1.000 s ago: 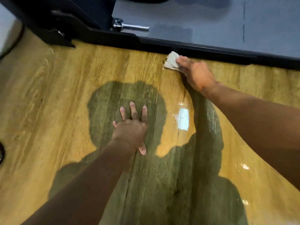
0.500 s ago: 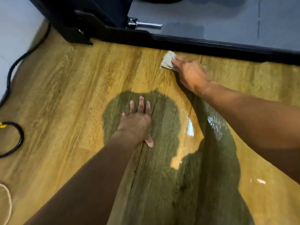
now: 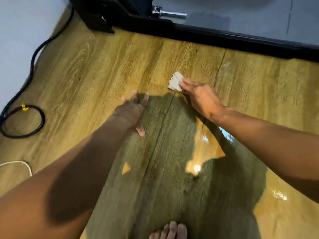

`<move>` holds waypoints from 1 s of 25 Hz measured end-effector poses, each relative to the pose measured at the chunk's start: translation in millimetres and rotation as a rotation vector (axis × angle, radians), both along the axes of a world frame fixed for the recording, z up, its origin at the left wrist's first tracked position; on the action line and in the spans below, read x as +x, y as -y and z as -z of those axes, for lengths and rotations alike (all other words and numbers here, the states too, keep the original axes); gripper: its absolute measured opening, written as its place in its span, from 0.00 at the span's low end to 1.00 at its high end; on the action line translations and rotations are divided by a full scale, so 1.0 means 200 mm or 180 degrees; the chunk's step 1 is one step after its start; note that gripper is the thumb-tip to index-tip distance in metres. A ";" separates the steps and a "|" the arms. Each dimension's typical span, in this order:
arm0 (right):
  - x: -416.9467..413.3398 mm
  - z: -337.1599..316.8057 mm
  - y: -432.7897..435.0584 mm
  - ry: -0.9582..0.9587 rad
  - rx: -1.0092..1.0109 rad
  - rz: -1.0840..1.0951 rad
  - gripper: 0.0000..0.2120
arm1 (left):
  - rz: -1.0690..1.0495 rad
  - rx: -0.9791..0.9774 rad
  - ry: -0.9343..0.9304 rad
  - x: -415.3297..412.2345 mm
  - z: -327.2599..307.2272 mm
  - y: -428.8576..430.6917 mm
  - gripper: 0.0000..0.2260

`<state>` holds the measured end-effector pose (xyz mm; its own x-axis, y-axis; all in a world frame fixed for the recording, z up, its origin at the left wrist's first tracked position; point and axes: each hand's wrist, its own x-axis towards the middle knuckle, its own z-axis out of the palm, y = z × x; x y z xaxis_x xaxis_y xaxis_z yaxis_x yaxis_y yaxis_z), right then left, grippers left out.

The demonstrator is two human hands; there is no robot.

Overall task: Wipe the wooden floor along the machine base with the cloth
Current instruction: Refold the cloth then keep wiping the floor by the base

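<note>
A small folded white cloth point(image 3: 175, 81) lies flat on the wooden floor point(image 3: 107, 66), well in front of the black machine base point(image 3: 224, 37). My right hand point(image 3: 202, 97) presses on the cloth's right edge with its fingers, covering part of it. My left hand point(image 3: 134, 109) rests palm down on the floor to the left of the cloth, fingers spread, holding nothing. Both hands are slightly blurred.
A black cable point(image 3: 25, 118) runs down the left wall and coils on the floor. A white cord point(image 3: 20, 165) loops at the left edge. A chrome bar point(image 3: 170, 13) sticks out above the base. My bare toes point(image 3: 170, 231) show at the bottom.
My right hand has pulled the cloth back from the machine base toward me. My left hand has shifted on the floor, and the view has moved, showing more cable at the left.
</note>
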<state>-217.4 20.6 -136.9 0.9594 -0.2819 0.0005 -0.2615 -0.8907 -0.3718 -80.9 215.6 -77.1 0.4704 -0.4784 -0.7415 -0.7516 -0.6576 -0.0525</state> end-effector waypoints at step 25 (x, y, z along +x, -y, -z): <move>0.21 0.07 -0.15 0.0205 0.0265 -0.0319 0.21 | 0.0071 -0.0293 0.0098 0.13 0.11 -0.10 0.68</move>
<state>-175.9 49.9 -151.1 0.9815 -0.1863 0.0435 -0.1461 -0.8766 -0.4586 -55.7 236.4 -99.4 0.4807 -0.5545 -0.6793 -0.7650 -0.6438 -0.0158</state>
